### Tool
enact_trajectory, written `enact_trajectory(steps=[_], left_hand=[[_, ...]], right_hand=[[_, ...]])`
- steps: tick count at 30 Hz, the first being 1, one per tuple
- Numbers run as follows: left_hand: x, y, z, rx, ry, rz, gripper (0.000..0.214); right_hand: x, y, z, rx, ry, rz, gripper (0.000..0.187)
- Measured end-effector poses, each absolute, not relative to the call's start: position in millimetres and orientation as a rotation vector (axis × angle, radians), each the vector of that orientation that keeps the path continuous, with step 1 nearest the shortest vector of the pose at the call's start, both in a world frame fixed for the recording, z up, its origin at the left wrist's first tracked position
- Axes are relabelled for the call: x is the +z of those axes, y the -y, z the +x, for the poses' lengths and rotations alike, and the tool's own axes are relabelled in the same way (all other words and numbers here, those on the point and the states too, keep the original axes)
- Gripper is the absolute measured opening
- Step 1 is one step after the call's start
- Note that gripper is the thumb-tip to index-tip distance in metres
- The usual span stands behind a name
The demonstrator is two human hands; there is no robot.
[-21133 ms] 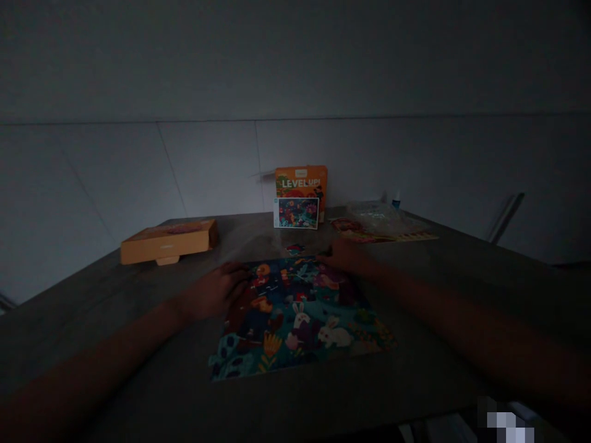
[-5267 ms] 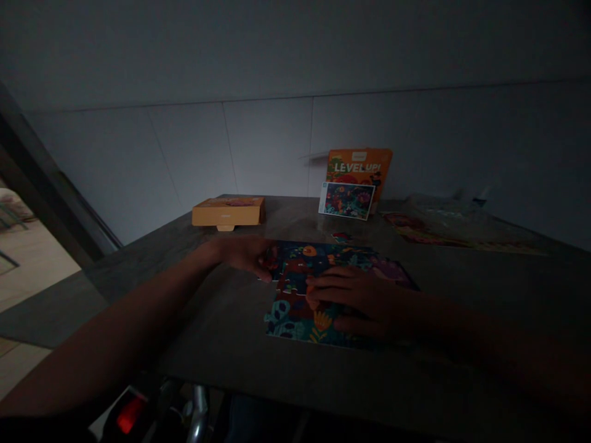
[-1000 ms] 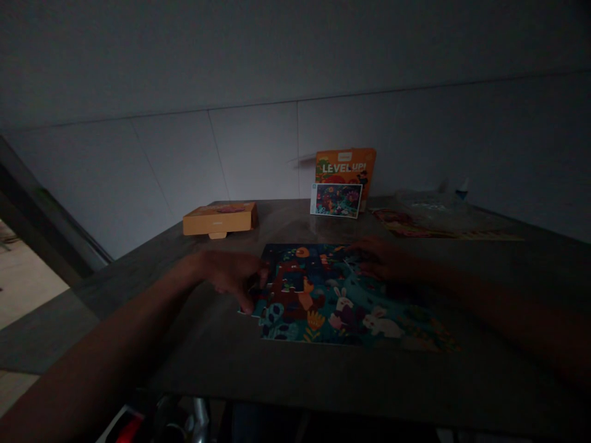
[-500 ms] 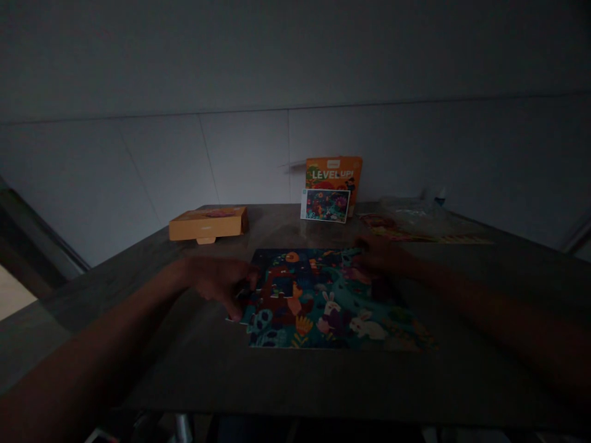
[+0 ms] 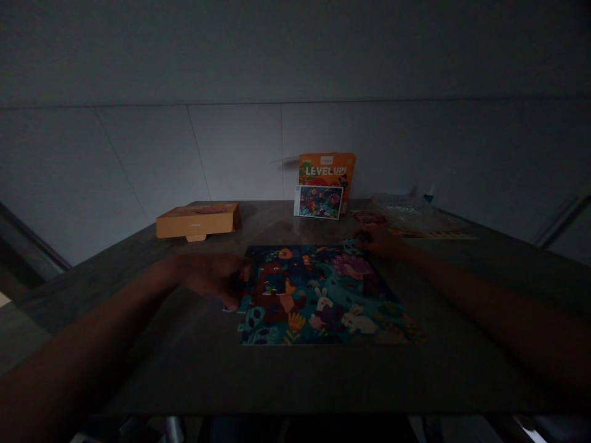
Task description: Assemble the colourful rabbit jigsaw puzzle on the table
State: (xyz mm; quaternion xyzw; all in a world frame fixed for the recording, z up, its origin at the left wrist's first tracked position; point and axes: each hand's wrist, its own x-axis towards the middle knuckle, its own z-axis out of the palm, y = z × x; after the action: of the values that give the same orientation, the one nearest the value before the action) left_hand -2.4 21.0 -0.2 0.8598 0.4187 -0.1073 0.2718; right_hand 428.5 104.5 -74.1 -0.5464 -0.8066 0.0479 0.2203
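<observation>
A colourful jigsaw puzzle [image 5: 323,295] with rabbits and flowers lies flat on the dark table [image 5: 295,375]. My left hand [image 5: 215,280] rests at the puzzle's left edge, fingers curled down onto the pieces there; whether it holds one is hidden in the dim light. My right hand [image 5: 376,241] lies at the puzzle's far right corner, fingers bent against the edge. A small reference picture [image 5: 318,202] leans on the upright orange "LEVEL UP!" box [image 5: 327,172] at the back.
A flat orange box [image 5: 197,220] sits at the back left. Clear plastic bags [image 5: 413,212] lie over printed sheets at the back right. A white panelled wall stands right behind the table. The room is very dark.
My right hand slid from the puzzle's upper middle out to its far right corner. My left hand stayed at the left edge. The camera turned slightly to the right.
</observation>
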Motion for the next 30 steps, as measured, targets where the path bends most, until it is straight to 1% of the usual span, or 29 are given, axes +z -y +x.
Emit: enact_trajectory(steps=[6,15,21,25,30], left_hand=[[-6,-24,-5,-0.258,-1.1,2.226,0.05],[-4,-22,-3,-0.271,-1.112,2.31,0.045],[-1,-18,0,-0.288,-1.138,2.352,0.039],[0,-15,1,-0.294,-1.158,2.352,0.04],[0,-15,2,-0.304,-1.184,2.373,0.036]], right_hand=[[-74,-105,431,0.165,2.26,-1.555,0.022],[-75,-101,422,0.123,2.281,-1.618,0.023],[-74,-96,418,0.092,2.342,-1.596,0.032],[-75,-92,416,0.059,2.343,-1.542,0.027],[-76,-95,417,0.118,2.307,-1.588,0.027]])
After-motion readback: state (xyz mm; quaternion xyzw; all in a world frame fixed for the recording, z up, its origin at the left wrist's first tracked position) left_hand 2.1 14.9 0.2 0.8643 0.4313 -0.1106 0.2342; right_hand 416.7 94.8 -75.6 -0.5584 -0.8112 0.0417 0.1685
